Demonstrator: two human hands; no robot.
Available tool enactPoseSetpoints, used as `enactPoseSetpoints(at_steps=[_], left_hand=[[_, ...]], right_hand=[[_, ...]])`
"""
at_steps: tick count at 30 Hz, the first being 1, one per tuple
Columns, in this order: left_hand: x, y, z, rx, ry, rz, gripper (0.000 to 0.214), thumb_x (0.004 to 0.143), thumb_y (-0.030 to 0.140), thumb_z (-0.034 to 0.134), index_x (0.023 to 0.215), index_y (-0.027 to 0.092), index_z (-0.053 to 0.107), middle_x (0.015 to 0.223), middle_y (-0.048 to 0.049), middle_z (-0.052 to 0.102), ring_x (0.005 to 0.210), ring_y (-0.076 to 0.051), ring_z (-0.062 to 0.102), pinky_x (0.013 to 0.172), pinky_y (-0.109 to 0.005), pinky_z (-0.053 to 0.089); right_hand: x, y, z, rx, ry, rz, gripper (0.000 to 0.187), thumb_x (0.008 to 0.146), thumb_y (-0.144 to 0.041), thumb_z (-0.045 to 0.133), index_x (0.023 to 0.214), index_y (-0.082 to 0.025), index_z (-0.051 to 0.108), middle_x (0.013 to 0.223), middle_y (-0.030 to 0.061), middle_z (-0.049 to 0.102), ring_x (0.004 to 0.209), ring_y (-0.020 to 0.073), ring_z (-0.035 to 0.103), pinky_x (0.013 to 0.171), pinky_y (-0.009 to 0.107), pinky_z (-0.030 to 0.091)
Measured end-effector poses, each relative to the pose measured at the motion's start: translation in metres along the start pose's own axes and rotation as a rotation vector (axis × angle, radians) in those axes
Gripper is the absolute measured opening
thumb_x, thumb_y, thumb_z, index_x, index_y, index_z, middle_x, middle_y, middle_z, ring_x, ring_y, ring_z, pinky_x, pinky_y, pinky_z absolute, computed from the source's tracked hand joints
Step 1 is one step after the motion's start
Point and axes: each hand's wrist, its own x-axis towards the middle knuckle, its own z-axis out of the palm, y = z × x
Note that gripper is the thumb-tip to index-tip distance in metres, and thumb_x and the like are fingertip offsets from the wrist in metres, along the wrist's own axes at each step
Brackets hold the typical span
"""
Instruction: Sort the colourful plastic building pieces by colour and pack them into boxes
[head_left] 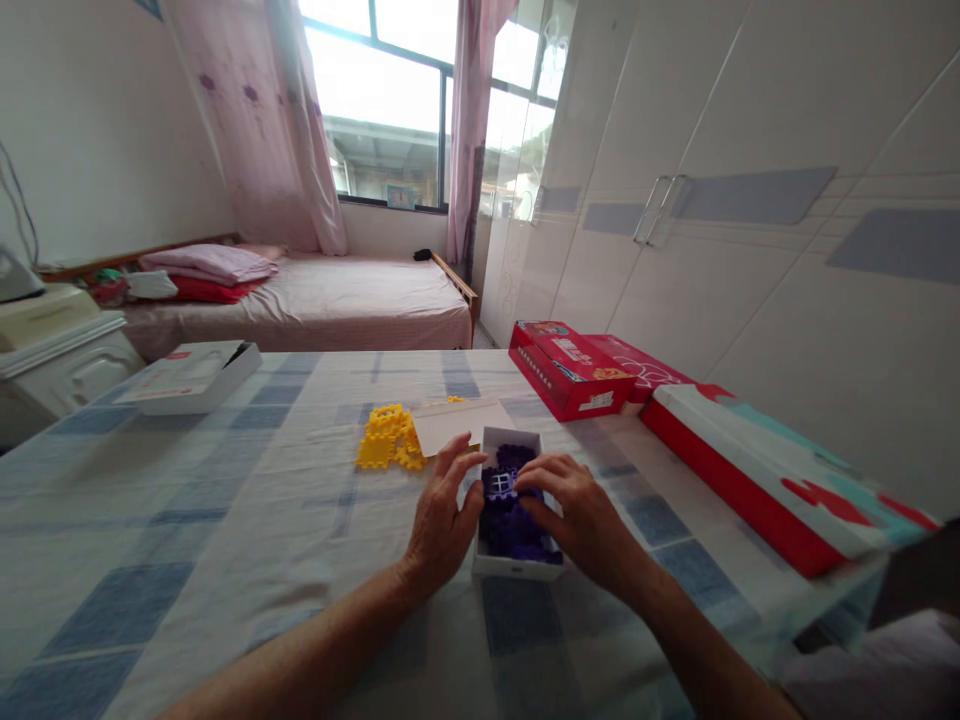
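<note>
A small white box (517, 572) stands on the tablecloth in front of me, with several purple interlocking toy pieces (514, 535) inside. Over the box, my right hand (574, 505) pinches a purple interlocking piece with a window-like lattice (500, 485). My left hand (448, 510) is at the box's left wall, its fingers apart and curved; nothing shows in its grasp. Just beyond that hand, a white lid or card (457, 420) lies flat. Yellow interlocking toy pieces (382, 440) are piled to the left of it, and a bit of yellow shows past its far edge.
At the right of the checked tablecloth (247, 540) are a red box (566, 370), another red box (630, 362) behind it, and a long white and red box (757, 480). An open white carton (199, 380) sits at the far left. A bed (352, 295) stands beyond.
</note>
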Motion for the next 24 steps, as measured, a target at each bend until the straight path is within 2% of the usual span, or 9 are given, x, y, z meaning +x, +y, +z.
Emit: enactPoseSetpoints(at_steps=[3,6,10,13,17,21,24], left_hand=[[0.002,-0.004,-0.001,0.002,0.020,-0.011,0.030,0.083,0.012,0.044,0.106,0.023,0.058,0.134,-0.0066,0.046,0.129,-0.021,0.038,0.108,-0.044,0.029],[0.004,-0.007,-0.001,0.006,0.021,-0.007,0.030,0.082,0.012,0.044,0.106,0.022,0.058,0.134,-0.0071,0.046,0.128,-0.022,0.039,0.108,-0.044,0.029],[0.006,-0.010,-0.002,0.004,0.057,-0.057,0.030,0.080,0.012,0.045,0.105,0.022,0.058,0.133,-0.0073,0.047,0.128,-0.022,0.039,0.108,-0.045,0.029],[0.006,-0.012,0.000,-0.015,0.039,-0.148,0.029,0.079,0.015,0.049,0.105,0.021,0.059,0.133,-0.0083,0.046,0.128,-0.024,0.039,0.105,-0.046,0.033],[0.004,-0.011,0.004,-0.147,-0.022,-0.307,0.037,0.074,0.016,0.051,0.110,0.020,0.056,0.134,-0.0102,0.043,0.126,-0.026,0.040,0.082,-0.036,0.050],[0.003,-0.004,0.003,-0.166,-0.071,-0.337,0.045,0.069,0.013,0.050,0.114,0.018,0.054,0.129,-0.0106,0.047,0.112,-0.024,0.051,0.069,-0.030,0.052],[0.002,0.000,0.002,-0.171,-0.097,-0.333,0.046,0.070,0.012,0.048,0.115,0.017,0.052,0.125,-0.0102,0.050,0.104,-0.022,0.055,0.064,-0.028,0.051]], right_hand=[[0.020,0.008,0.009,-0.121,-0.056,0.048,0.010,0.079,-0.025,0.063,0.089,-0.022,0.065,0.094,0.0025,0.065,0.096,0.0202,0.053,0.083,0.035,0.036],[0.033,0.009,0.015,-0.178,-0.033,0.075,0.012,0.079,-0.029,0.064,0.089,-0.022,0.065,0.092,0.0026,0.064,0.096,0.0206,0.052,0.082,0.035,0.033],[0.031,0.010,0.015,-0.163,0.038,0.115,0.013,0.083,-0.029,0.058,0.093,-0.022,0.064,0.097,0.0036,0.064,0.098,0.0199,0.052,0.085,0.035,0.031],[0.026,0.014,0.012,-0.148,0.017,0.132,0.022,0.081,-0.033,0.061,0.100,-0.023,0.063,0.103,0.0042,0.064,0.103,0.0212,0.051,0.087,0.037,0.030],[0.030,0.019,0.014,-0.188,-0.040,0.070,0.029,0.077,-0.033,0.066,0.105,-0.025,0.064,0.106,0.0034,0.065,0.111,0.0223,0.047,0.092,0.040,0.027],[0.037,0.018,0.016,-0.281,-0.088,-0.037,0.012,0.081,-0.029,0.063,0.092,-0.025,0.068,0.097,0.0024,0.067,0.102,0.0197,0.051,0.092,0.040,0.026],[0.033,0.017,0.012,-0.317,-0.094,-0.125,0.009,0.084,-0.026,0.059,0.086,-0.024,0.068,0.092,0.0023,0.066,0.098,0.0190,0.052,0.088,0.038,0.029]])
